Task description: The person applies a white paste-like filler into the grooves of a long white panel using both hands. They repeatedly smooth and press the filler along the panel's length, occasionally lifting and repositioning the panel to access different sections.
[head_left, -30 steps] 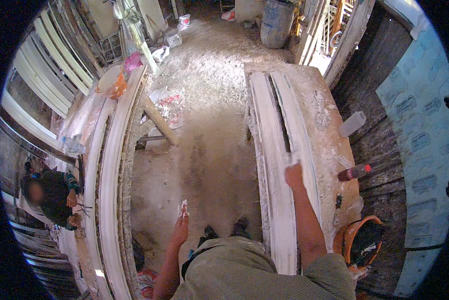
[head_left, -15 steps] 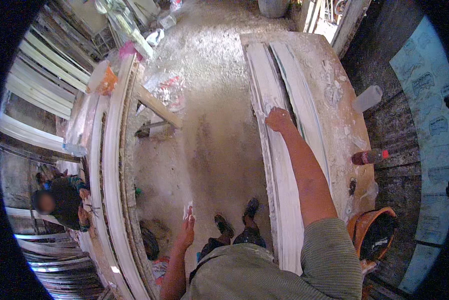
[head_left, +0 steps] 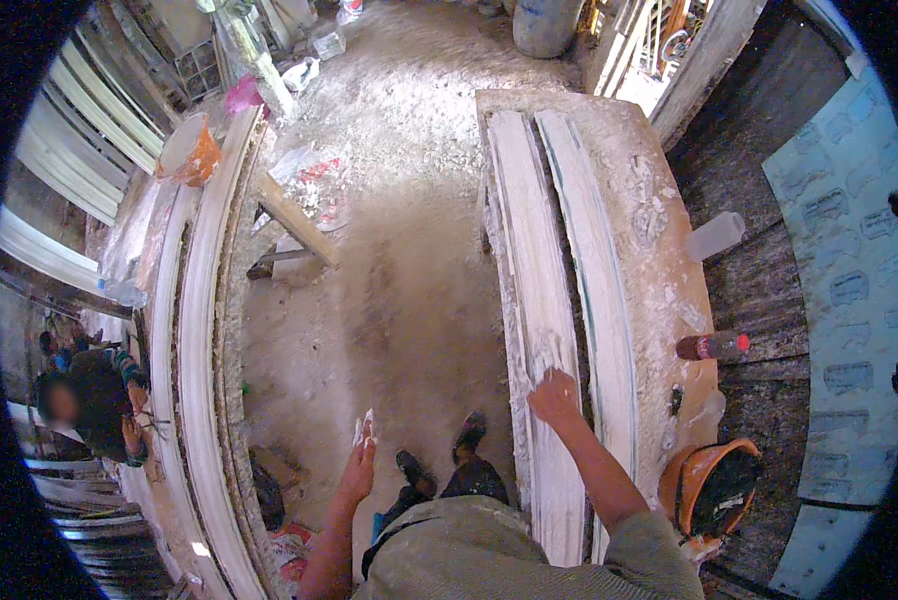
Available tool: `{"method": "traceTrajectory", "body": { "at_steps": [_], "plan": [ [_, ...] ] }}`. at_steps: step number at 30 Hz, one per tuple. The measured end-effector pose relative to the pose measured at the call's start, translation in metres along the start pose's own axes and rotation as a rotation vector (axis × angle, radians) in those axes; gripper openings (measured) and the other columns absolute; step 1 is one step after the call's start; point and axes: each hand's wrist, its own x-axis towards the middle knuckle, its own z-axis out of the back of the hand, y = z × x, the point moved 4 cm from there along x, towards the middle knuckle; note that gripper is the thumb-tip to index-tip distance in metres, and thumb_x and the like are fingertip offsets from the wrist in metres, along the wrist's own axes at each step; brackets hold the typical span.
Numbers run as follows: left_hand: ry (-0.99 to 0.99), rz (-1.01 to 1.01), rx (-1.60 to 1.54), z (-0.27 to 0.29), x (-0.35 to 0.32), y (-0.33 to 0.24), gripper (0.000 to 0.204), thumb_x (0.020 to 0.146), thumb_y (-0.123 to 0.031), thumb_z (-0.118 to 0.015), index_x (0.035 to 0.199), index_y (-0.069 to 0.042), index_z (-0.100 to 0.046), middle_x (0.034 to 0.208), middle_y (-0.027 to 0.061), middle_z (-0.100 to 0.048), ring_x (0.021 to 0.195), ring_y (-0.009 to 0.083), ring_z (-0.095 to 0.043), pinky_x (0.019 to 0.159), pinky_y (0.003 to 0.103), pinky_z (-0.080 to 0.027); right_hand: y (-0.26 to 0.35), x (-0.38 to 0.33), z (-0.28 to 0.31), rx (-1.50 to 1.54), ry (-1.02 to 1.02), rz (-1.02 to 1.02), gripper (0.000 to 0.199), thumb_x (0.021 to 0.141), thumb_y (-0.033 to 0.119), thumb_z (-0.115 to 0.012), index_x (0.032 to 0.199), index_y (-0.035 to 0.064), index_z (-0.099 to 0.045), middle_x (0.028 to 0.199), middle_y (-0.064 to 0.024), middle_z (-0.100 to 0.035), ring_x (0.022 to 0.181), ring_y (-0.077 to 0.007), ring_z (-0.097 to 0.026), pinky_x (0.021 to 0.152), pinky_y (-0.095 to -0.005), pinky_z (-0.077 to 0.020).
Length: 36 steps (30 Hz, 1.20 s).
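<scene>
Here, right hand (head_left: 554, 392) flat on white moulding (head_left: 539, 300) (plaster-dusted).

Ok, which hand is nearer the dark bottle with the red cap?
Right. The right hand rests on the white moulding strip, a little left of the bottle; the left hand hangs farther off over the floor.
</scene>
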Motion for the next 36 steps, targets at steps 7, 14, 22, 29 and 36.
{"method": "traceTrajectory", "body": {
  "at_steps": [7, 14, 22, 29, 36],
  "plan": [
    [-0.119, -0.170, -0.033, -0.015, -0.007, -0.019, 0.060, 0.107, -0.040, -0.028, 0.156, -0.007, -0.017, 0.160, 0.0214, -0.021, 0.149, 0.0321, -0.016, 0.120, 0.038, -0.014, -0.059, 0.212, -0.026, -0.035, 0.286, 0.024, 0.032, 0.084, 0.026, -0.055, 0.100, 0.0038, -0.073, 0.114, -0.0229, -0.065, 0.110, -0.0405, -0.059, 0.088, -0.0558, -0.0470],
    [-0.154, -0.230, 0.327, -0.036, -0.018, 0.090, 0.053, 0.106, -0.028, -0.023, 0.155, -0.007, -0.016, 0.153, 0.0311, -0.026, 0.133, 0.0495, -0.035, 0.110, 0.048, -0.032, -0.083, 0.274, -0.013, 0.005, 0.167, 0.141, 0.023, 0.079, 0.018, -0.058, 0.085, 0.0020, -0.074, 0.104, -0.0244, -0.068, 0.103, -0.0383, -0.065, 0.083, -0.0506, -0.0526],
    [-0.061, -0.014, 0.164, -0.034, -0.013, 0.088, 0.054, 0.107, -0.029, -0.022, 0.155, -0.008, -0.013, 0.154, 0.0290, -0.021, 0.135, 0.0476, -0.031, 0.111, 0.048, -0.029, -0.006, 0.019, 0.026, 0.072, 0.302, -0.055, 0.047, 0.080, 0.035, -0.059, 0.102, -0.0044, -0.070, 0.119, -0.0230, -0.059, 0.109, -0.0338, -0.057, 0.099, -0.0472, -0.0407],
    [-0.034, 0.001, 0.190, -0.028, -0.009, 0.064, 0.056, 0.107, -0.032, -0.021, 0.156, -0.008, -0.010, 0.157, 0.0254, -0.017, 0.140, 0.0433, -0.023, 0.114, 0.047, -0.023, -0.008, 0.072, -0.004, 0.168, 0.427, -0.041, 0.029, 0.078, 0.033, -0.061, 0.091, 0.0100, -0.075, 0.102, -0.0168, -0.064, 0.105, -0.0344, -0.057, 0.094, -0.0511, -0.0387],
    [0.019, 0.040, 0.233, -0.039, -0.017, 0.079, 0.058, 0.107, -0.036, -0.020, 0.157, -0.009, -0.007, 0.160, 0.0219, -0.012, 0.145, 0.0389, -0.015, 0.117, 0.045, -0.016, -0.070, 0.278, 0.012, 0.163, 0.289, -0.001, 0.027, 0.086, 0.018, -0.054, 0.102, 0.0043, -0.071, 0.126, -0.0244, -0.059, 0.120, -0.0394, -0.054, 0.099, -0.0546, -0.0431]
  ]
}}
